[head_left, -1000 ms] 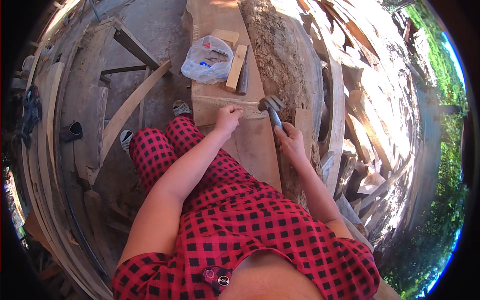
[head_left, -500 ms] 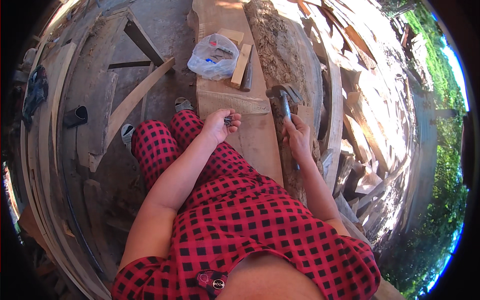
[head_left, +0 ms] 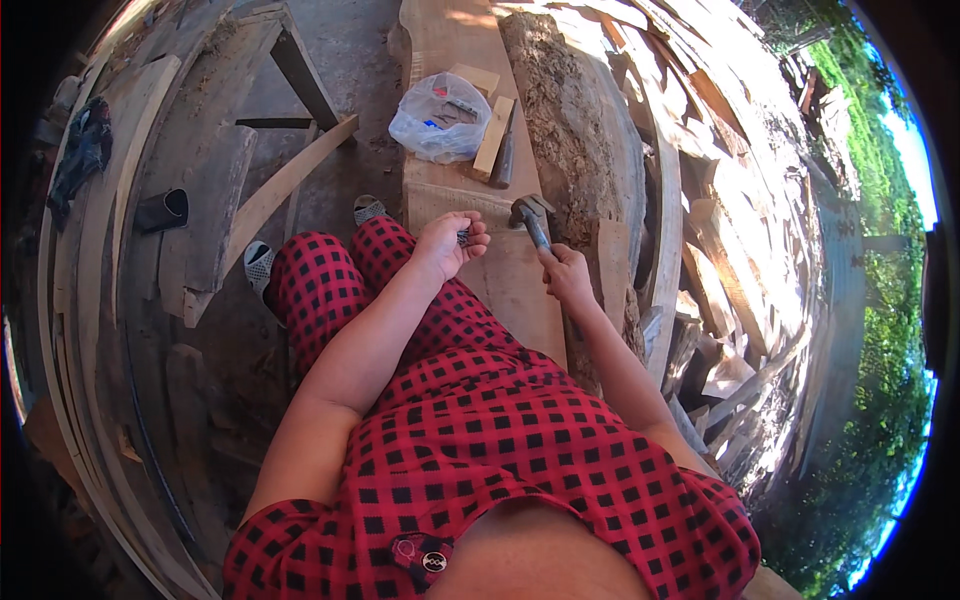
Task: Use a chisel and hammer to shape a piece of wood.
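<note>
Seen from the head camera, you sit over a long wooden plank (head_left: 520,290) that runs away from your lap, your legs in red-and-black checked cloth to its left.

Your right hand (head_left: 566,275) is clenched around the handle of a hammer (head_left: 533,222), whose metal head points up and away from you, above the plank's far half. The handle runs down into your fist, and its lower end is hidden there.

Your left hand (head_left: 448,243) is curled loosely over the plank's left edge, fingers folded in on a few small dark pieces (head_left: 465,237) that look like nails; they are too small to tell for certain. The two hands sit near each other, apart, with bare plank between them.

Farther along the plank lies a clear plastic bag (head_left: 437,118) with small items inside. Just right of the bag rests a short pale wood block (head_left: 493,138), and a dark narrow tool (head_left: 506,160) lies against the block's right side.

To the right of the plank runs a rough, bark-covered slab (head_left: 560,130), and past it a sunlit heap of offcut boards (head_left: 720,170). On the left, in shade, curved planks (head_left: 270,195) lie on the ground, with a dark short pipe (head_left: 162,210) and a crumpled cloth (head_left: 85,150) beyond them. Your feet in patterned sandals (head_left: 258,265) rest on the ground beside the plank.
</note>
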Demonstrator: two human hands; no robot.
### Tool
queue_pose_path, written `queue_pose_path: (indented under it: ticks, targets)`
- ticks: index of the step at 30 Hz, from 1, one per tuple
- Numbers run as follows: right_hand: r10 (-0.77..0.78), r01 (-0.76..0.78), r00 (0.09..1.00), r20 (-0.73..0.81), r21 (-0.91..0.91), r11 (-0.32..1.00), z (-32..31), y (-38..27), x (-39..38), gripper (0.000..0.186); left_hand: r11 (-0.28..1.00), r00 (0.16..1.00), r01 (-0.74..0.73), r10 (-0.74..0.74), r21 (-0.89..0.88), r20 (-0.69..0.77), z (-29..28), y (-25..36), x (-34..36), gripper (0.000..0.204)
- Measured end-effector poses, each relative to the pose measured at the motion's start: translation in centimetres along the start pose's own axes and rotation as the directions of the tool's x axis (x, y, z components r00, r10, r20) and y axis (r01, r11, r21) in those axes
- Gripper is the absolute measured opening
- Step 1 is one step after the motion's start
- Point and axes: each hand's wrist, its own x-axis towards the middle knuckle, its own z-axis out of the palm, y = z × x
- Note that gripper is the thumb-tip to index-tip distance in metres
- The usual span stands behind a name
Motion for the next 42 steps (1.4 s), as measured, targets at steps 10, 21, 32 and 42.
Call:
queue_pose_path:
  ticks: [10, 21, 32, 42]
  targets:
    - [-0.092, 0.106, 0.992, -0.081, 0.18, 0.978, 0.6, 1.4, -0.3, 0.029, 0.999, 0.998, -0.033, 0.032, 0.018, 0.052, 0.7, 0.0, -0.2, 0.013]
    - [-0.052, 0.085, 0.987, -0.155, 0.218, 0.972, -2.0, 0.3, -1.1, 0.03, 0.992, 0.997, 0.07, -0.065, 0.103, -0.047, 0.5, -0.8, 0.7, 0.022]
    - [-0.075, 0.079, 0.997, -0.032, 0.148, 0.986, -0.1, 1.0, -1.2, 0.028, 0.985, 0.993, 0.113, -0.115, 0.132, 0.001, 0.4, -0.6, 0.5, 0.023]
    - [-0.08, 0.083, 0.996, -0.042, 0.075, 0.994, 0.3, 1.4, 1.0, 0.026, 0.992, 0.986, 0.107, -0.114, 0.062, 0.125, -0.1, -1.1, 0.7, 0.022]
